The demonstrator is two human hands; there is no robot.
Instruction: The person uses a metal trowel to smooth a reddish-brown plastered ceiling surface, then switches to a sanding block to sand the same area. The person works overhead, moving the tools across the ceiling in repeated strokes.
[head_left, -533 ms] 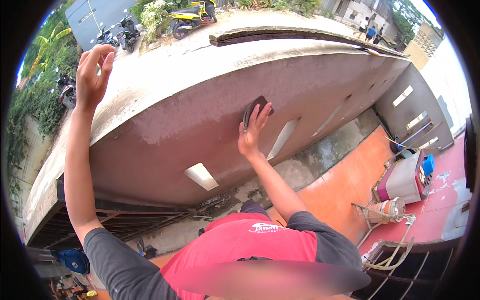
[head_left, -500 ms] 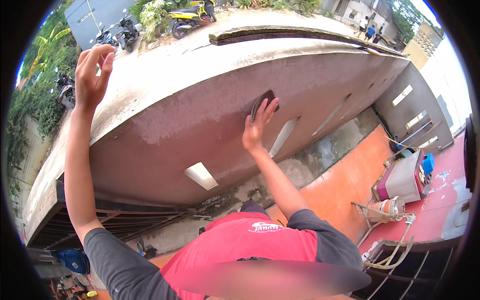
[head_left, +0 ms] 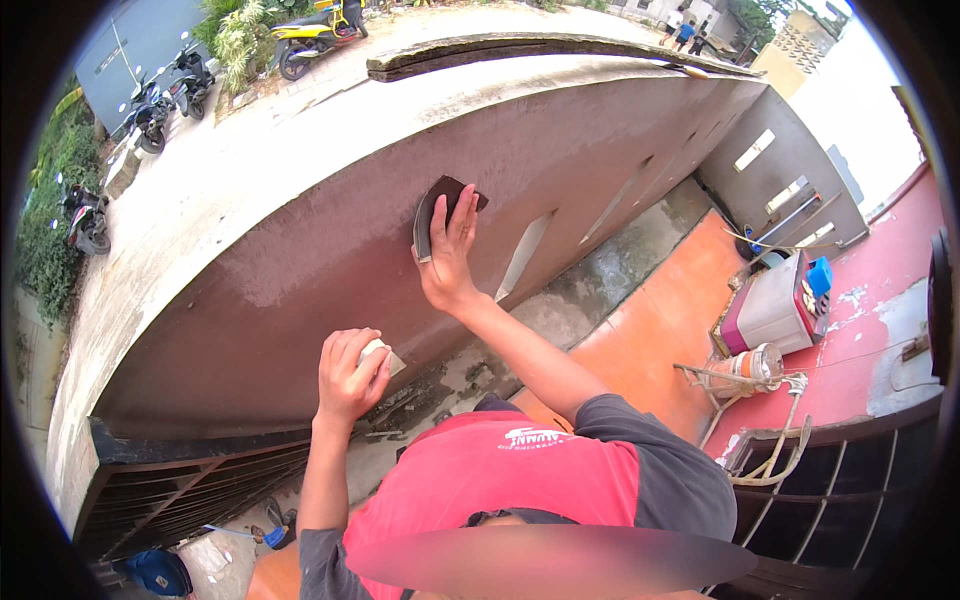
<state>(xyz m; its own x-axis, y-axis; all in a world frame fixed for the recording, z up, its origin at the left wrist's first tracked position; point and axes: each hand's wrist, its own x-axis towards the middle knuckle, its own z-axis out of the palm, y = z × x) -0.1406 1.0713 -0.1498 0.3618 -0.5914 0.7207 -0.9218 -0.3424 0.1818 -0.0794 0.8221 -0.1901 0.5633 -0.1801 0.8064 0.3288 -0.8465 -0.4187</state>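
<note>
My right hand (head_left: 450, 255) presses a dark, bent sheet of what looks like sandpaper (head_left: 480, 200) against the inner face of the wall (head_left: 300, 250). Its fingers lie over the sheet, whose corners stick out above and beside them. Under it the wall is reddish brown, with a paler, rougher band along the upper edge. Lower and to the left, my left hand (head_left: 350, 375) is held loosely curled, thumb apart from the fingers, with nothing seen in it. It covers much of a light slot-shaped opening (head_left: 397, 365) in the wall; whether it touches the wall I cannot tell.
Another slot (head_left: 525, 258) pierces the wall right of my hand. A wooden beam (head_left: 560, 45) lies along the top. Below are orange flooring (head_left: 640, 320), a bucket (head_left: 760, 365) among poles, and a white tub-like box (head_left: 770, 305). A dark metal grille (head_left: 180, 490) stands lower left.
My left hand has come down from above the wall's top to in front of the slot. My right hand still presses the sheet to the wall. The whole view has shifted.
</note>
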